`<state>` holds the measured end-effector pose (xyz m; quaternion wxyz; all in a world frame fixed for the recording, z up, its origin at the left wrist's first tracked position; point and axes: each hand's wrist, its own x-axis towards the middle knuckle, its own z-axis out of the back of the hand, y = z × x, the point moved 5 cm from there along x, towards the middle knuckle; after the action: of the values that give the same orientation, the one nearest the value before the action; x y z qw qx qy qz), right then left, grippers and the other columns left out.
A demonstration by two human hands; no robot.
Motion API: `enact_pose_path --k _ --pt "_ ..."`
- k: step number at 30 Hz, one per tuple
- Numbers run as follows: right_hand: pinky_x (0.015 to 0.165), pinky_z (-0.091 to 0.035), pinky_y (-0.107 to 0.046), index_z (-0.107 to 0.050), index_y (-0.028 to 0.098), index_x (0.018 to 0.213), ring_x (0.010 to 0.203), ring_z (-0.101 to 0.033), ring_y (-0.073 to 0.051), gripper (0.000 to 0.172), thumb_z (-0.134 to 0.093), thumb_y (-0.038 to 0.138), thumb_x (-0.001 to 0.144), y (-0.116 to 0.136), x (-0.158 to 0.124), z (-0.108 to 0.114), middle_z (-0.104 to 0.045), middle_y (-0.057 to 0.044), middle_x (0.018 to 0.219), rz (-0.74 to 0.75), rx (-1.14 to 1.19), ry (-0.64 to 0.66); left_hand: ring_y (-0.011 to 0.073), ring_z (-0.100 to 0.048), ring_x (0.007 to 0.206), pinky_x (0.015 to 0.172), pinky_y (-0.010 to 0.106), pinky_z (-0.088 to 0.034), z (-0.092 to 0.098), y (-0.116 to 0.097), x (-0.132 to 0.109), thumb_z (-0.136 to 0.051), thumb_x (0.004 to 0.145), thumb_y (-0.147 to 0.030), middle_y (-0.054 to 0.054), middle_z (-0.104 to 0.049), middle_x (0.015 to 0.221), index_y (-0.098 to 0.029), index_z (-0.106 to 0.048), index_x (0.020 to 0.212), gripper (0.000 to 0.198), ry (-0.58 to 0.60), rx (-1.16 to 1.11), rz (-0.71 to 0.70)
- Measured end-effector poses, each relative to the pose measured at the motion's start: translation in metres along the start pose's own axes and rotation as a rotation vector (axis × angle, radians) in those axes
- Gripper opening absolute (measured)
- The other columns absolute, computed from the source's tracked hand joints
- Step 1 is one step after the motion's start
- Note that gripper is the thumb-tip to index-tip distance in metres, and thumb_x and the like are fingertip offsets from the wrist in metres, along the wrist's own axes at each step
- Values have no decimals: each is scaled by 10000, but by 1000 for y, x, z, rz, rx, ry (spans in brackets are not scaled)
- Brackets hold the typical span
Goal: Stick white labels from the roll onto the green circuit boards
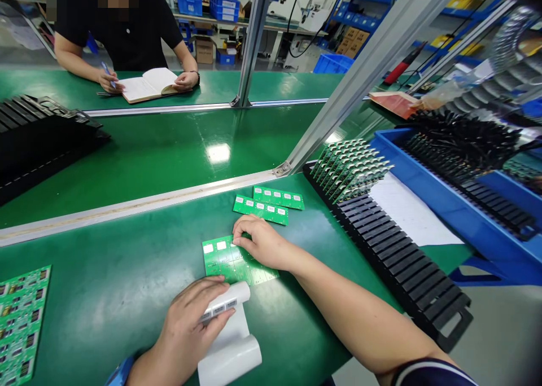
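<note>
A label strip (235, 325) is held by the left hand (186, 321), its fingers closed around the upper fold. The board (236, 264) is laid flat on the table (127, 273), just beyond the strip. Its far edge is touched by the right hand (265, 245), with fingers curled and nearly together; whether a label is pinched there cannot be told. 2 narrow panels (261, 210) are placed just beyond, each marked with 5 labels.
</note>
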<state>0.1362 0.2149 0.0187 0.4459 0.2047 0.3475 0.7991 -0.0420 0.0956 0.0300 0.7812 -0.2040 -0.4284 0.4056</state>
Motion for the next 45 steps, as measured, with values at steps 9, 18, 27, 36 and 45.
enact_pose_path --k 9,18,27,36,45 --pt "909 -427 -394 -608 196 875 913 -593 -204 197 -774 93 844 -2 0 0 -663 -15 911 -34 -38 -63 226 -789 973 859 292 -656 -2 1 -1 -685 965 -251 84 -806 1025 -205 -697 1137 179 11 7 1" --pt "800 -423 -336 -602 188 720 818 -592 -191 267 -856 117 762 -7 4 5 -659 12 754 -141 -3 -186 224 -801 869 752 302 -659 3 5 -3 -712 934 -276 77 -814 1018 -228 -681 1134 208 -23 25 90" --pt "906 -521 -428 -666 219 1163 1010 -640 -236 183 -570 185 1011 82 -65 -6 -715 -94 1085 457 -11 -188 162 -744 666 626 249 -599 14 0 -2 -742 905 -322 8 -789 844 -219 -691 1010 156 -116 50 226" --pt "798 -578 -387 -724 190 1005 886 -661 -212 180 -548 155 1021 79 -61 -24 -764 -86 1006 514 -54 -264 174 -748 788 712 267 -597 8 2 -11 -703 940 -242 22 -765 930 -239 -682 1078 139 -112 48 198" --pt "790 -569 -384 -713 211 992 919 -661 -215 190 -544 126 1009 81 -66 -25 -744 -83 1014 529 -137 -323 143 -703 585 570 237 -578 11 4 -4 -721 903 -324 -5 -779 782 -221 -683 979 134 -120 66 325"
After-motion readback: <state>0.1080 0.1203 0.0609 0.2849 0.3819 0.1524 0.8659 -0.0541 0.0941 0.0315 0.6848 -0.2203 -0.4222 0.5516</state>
